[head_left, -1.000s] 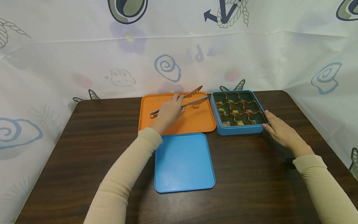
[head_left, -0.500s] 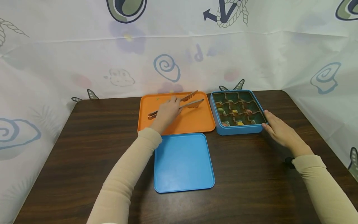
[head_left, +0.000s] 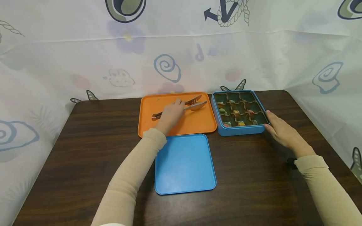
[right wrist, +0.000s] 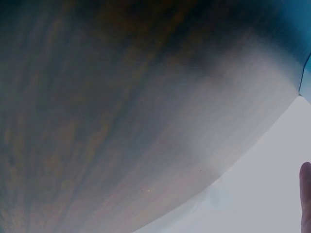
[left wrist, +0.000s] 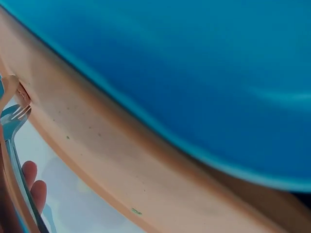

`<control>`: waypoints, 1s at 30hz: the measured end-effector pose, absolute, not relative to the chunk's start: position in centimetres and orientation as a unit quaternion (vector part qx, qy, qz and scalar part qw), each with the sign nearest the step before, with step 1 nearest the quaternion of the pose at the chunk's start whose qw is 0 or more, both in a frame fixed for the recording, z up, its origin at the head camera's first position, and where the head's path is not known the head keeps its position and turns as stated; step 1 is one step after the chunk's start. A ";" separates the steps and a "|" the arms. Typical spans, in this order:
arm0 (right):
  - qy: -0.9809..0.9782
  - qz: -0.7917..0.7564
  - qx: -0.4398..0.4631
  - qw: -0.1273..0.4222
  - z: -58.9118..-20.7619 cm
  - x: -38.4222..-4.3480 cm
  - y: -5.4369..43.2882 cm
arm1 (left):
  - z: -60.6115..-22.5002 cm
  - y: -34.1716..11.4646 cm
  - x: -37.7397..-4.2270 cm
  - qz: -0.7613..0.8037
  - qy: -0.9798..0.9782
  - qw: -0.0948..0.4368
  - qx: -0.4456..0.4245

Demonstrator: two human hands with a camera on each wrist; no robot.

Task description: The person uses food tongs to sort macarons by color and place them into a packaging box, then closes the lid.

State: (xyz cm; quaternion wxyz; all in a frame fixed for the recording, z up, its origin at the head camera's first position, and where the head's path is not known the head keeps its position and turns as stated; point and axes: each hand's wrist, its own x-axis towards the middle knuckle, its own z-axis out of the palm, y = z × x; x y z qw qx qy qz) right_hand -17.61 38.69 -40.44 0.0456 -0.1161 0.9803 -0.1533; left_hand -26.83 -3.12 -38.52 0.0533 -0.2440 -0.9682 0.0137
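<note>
Over the orange tray (head_left: 195,124), my left hand (head_left: 172,113) grips a pair of metal tongs (head_left: 194,100) with one forked end and one broad, spoon-like end. In the left wrist view, a small reddish-brown piece (left wrist: 23,94) lies at the tongs' (left wrist: 11,127) tips; whether it is pinched, I cannot tell. My right hand (head_left: 284,135) rests its straight fingers against the right side of a blue box (head_left: 241,130). Inside the box, a divided insert (head_left: 237,99) has several compartments, and a few hold small coloured pieces.
A flat blue tray or lid (head_left: 185,166) lies in front of the orange tray on the dark wooden table (head_left: 249,188). Small green bits (left wrist: 136,211) lie on the orange tray. A patterned white cloth (head_left: 198,69) hangs behind the table.
The tongs' ends have come down toward the tray and drawn closer together near the reddish piece. My right hand stays at the box.
</note>
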 end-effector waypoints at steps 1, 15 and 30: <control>0.980 -0.153 -0.116 0.046 -40.4 -17.6 38.7 | -38.5 -3.1 -26.8 0.014 -0.968 0.051 -0.243; 0.979 -0.155 -0.122 0.046 -40.2 -17.5 38.8 | -38.4 -3.1 -26.3 0.048 -0.961 0.050 -0.268; 0.979 -0.160 -0.120 0.047 -40.2 -17.5 38.6 | -37.6 -2.7 -26.0 0.020 -0.950 0.128 -0.285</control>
